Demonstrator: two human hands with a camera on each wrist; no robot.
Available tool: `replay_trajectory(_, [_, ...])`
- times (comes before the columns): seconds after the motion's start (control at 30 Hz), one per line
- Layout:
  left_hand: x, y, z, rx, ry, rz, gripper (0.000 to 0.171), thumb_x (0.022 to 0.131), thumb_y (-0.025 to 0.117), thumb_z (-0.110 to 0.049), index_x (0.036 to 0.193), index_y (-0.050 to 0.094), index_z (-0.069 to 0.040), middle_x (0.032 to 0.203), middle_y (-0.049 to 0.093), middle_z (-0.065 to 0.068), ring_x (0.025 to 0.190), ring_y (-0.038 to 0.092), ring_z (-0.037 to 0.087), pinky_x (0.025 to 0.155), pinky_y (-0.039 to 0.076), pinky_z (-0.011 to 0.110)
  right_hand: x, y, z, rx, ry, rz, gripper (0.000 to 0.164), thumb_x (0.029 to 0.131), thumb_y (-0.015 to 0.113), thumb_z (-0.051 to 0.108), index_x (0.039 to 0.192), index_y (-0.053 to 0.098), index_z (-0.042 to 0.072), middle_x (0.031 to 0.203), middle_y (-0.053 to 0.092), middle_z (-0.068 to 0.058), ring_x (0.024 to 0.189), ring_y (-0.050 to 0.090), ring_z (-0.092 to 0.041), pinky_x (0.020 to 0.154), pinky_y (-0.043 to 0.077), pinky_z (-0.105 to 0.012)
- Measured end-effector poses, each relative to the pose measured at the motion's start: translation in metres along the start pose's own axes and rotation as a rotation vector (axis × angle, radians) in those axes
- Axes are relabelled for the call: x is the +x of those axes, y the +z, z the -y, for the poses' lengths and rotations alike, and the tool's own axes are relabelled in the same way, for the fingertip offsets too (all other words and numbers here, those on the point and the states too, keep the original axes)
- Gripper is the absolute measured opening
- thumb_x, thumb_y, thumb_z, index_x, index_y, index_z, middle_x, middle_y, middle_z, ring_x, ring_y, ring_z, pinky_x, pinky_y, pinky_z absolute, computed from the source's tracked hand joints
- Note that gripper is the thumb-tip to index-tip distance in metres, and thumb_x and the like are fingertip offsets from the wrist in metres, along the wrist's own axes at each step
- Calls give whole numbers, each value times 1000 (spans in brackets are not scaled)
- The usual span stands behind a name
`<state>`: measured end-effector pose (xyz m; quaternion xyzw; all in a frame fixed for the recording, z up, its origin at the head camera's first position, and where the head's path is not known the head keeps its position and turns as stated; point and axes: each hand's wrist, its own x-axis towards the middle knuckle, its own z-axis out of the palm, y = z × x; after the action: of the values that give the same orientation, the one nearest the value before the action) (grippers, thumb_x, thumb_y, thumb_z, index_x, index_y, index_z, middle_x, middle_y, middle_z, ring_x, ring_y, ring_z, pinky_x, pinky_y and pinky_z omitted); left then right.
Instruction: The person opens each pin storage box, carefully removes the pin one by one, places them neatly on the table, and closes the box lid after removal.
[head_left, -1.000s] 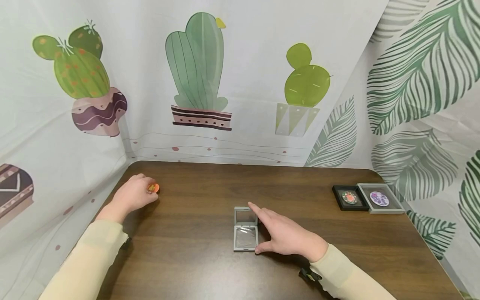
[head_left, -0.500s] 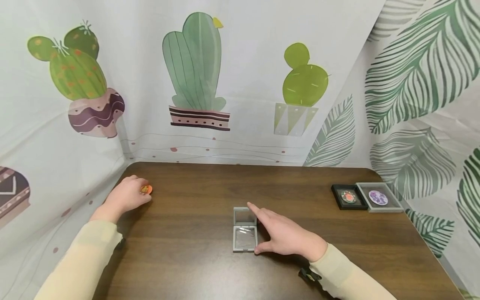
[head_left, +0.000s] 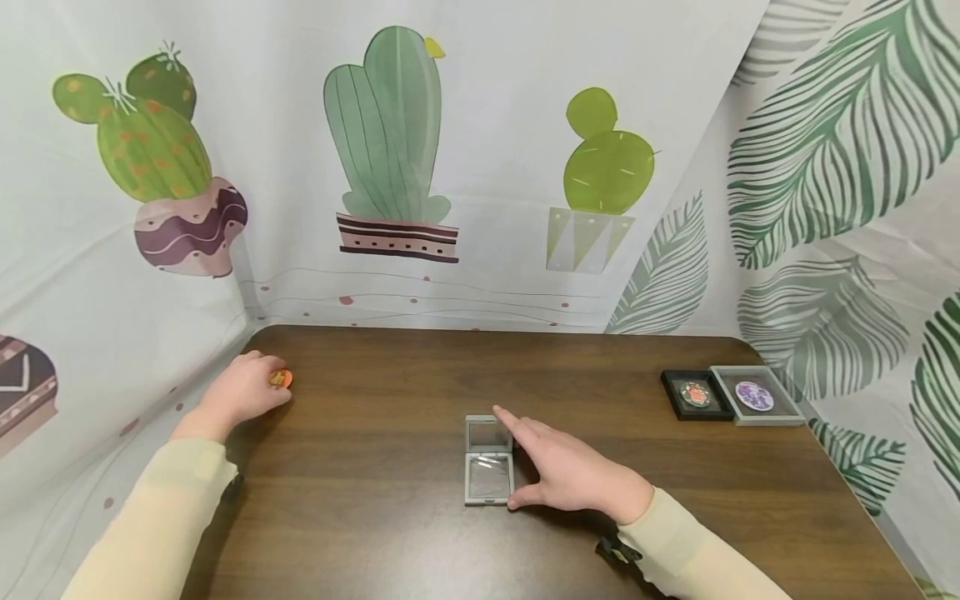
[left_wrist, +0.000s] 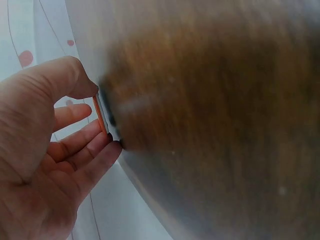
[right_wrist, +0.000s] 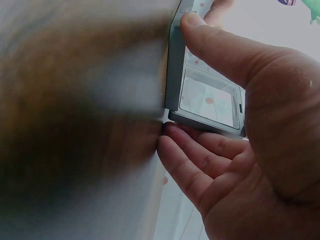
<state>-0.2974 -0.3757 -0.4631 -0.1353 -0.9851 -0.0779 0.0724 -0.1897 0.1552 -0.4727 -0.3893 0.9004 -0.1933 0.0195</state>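
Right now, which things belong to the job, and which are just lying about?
Likely in use:
orange disc, in left grip
open grey case, at right grip

Likely lying about:
black case with patterned disc
second grey case with purple disc

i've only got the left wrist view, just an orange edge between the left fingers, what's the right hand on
Observer: The right hand is touching a small grey case whose lid is swung up.
Operator: ok nothing like that in my picture, any more cases around
Observer: Two, side by side toward the right end of the table: a black case and, to its right, a pale grey case, each with a round disc in it.
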Motion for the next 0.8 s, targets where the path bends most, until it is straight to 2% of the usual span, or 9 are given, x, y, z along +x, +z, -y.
replay_trajectory(0.4, [-3, 4, 14, 7, -13, -10, 47, 73, 68, -24, 112, 65, 3, 102, 60, 20, 94, 54, 38, 80, 45, 53, 0, 0, -1, 4, 0, 0, 121, 74, 80, 55, 159, 1, 20, 148, 42, -7, 131, 41, -16, 105, 37, -38])
replay_trajectory(0.8, [-3, 3, 18, -1, -13, -2, 49, 72, 71, -23, 113, 64, 4, 102, 59, 22, 94, 54, 39, 81, 44, 54, 0, 1, 0, 4, -3, -4, 121, 74, 80, 56, 159, 0, 22, 147, 43, -7, 130, 42, -16, 105, 38, -37])
